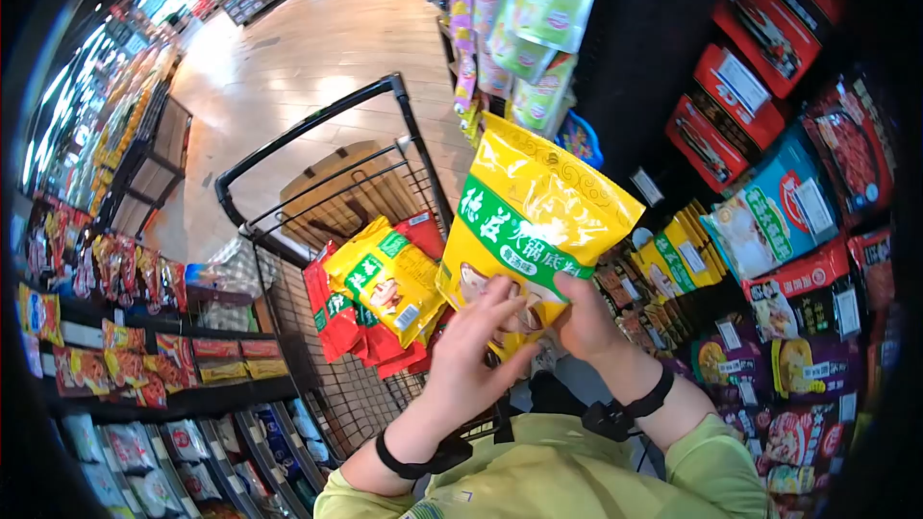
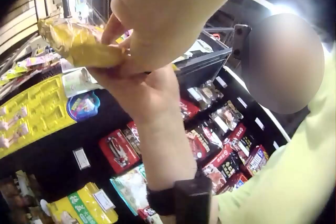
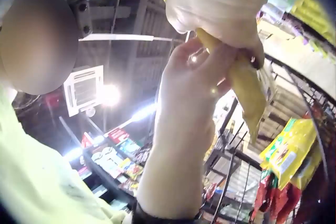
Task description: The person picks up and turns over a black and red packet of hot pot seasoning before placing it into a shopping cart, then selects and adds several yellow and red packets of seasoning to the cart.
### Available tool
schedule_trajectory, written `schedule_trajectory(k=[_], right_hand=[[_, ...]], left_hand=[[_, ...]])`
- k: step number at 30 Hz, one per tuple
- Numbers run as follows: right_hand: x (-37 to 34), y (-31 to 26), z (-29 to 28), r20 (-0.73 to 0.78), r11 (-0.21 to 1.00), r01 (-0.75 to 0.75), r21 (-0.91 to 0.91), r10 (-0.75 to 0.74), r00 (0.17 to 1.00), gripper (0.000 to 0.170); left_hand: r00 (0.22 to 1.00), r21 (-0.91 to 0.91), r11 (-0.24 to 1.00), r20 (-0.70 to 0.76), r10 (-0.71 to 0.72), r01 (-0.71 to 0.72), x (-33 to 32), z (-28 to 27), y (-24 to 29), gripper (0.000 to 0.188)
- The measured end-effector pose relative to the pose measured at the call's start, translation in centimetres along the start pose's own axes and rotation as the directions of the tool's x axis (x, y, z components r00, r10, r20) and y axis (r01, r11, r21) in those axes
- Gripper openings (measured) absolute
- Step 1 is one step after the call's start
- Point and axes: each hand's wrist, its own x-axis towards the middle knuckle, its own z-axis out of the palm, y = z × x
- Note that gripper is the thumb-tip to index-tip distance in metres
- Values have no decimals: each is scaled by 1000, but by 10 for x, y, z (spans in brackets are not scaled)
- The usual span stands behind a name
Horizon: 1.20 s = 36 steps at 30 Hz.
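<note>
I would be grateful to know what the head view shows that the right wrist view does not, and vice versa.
Only the head view shows the printed front of the yellow bag and the teal pack at right. Only the right wrist view shows the square white ceiling unit. Both show the yellow bag, the left hand, the right hand, and yellow packets and red packets in the cart.

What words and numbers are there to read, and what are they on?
"德莊": the held yellow bag, and the yellow pack in the cart.
"火锅底料": the held yellow bag's green band.
Too small or blurred: the held yellow bag's little white label, the price tags, the red boxes and the hanging packs. I can't read any numbers for sure.
</note>
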Motion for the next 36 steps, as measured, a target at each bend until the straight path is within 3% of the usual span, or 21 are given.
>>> schedule_trajectory(k=[1, 3, 5, 7, 8, 9, 11, 12, 14, 19, 21, 22, 23, 24, 25, 26, 28, 29, 31, 35, 36], right_hand=[[-2, -4, -13, -20, 1000, 14, 1, -14, 1000, 41], [-10, -10, -33, -46, 981, -52, 188, 61, 997, 52], [-17, -21, -49, -95, 978, -54, 201, 74, 993, 55], [-24, -25, -65, 24, 904, -112, 413, 112, 993, 48], [-26, -25, -70, -38, 907, -85, 412, 110, 993, 50], [-29, -26, -73, -49, 907, -73, 416, 102, 994, 50], [-33, -28, -79, -22, 884, -83, 461, 105, 994, 50], [-35, -30, -79, -28, 882, -77, 466, 101, 994, 50], [-37, -32, -78, -122, 872, -66, 486, 143, 982, 53], [-44, -38, -100, -174, 902, -50, 429, 137, 975, 53], [-47, -53, -107, -113, 918, 69, 391, -27, 993, 55], [-45, -59, -109, -235, 958, 222, 180, -177, 956, 55], [-45, -66, -111, -245, 956, 230, 180, -183, 952, 55], [-47, -75, -112, -391, 925, 322, -201, -377, 840, 52], [-49, -83, -116, -440, 771, 301, -562, -586, 680, 49], [-52, -91, -122, -454, 769, 298, -566, -593, 665, 49], [-60, -105, -132, -230, 480, 212, -851, -704, 672, 38], [-62, -108, -128, -278, 529, 180, -829, -670, 688, 32], [-62, -112, -129, -259, 504, 93, -859, -584, 769, 30], [-73, -101, -151, -365, 578, -3, -816, -510, 779, 24], [-78, -101, -156, -351, 606, 32, -794, -501, 791, 22]], left_hand=[[1000, -94, 996, 7, 9, -8, 2, -2, -3, 50], [994, 57, 998, -109, -4, 11, 6, -7, -8, 51], [991, 57, 996, -119, -65, 72, 13, -8, -17, 59], [980, -254, 948, -2, -201, 194, 15, -1, -31, 69], [969, -381, 890, 94, -230, 248, 17, 2, -38, 72], [925, -613, 693, 247, -287, 379, 17, 7, -40, 68], [875, -688, 551, 438, -204, 473, 20, 13, -32, 59], [872, -684, 553, 446, -201, 477, 19, 18, -30, 59], [748, -646, 379, 596, -291, 662, 13, 26, -29, 51], [751, -631, 407, 547, -370, 660, 18, 49, -19, 47], [742, -642, 375, 554, -377, 669, 19, 58, -26, 46], [740, -637, 377, 562, -370, 673, 21, 61, -26, 46], [757, -631, 419, 555, -344, 653, 23, 63, -26, 45], [772, -623, 460, 552, -315, 633, 25, 65, -26, 44], [767, -617, 460, 565, -304, 638, 26, 69, -27, 44], [774, -601, 499, 562, -291, 624, 26, 74, -28, 43], [782, -569, 558, 557, -279, 604, 26, 87, -30, 39], [775, -564, 558, 575, -264, 609, 26, 92, -30, 39], [775, -485, 666, 587, -234, 567, 27, 101, -29, 38], [734, -441, 685, 649, -202, 579, 30, 118, -28, 38], [707, -419, 683, 676, -205, 599, 31, 122, -31, 39]])
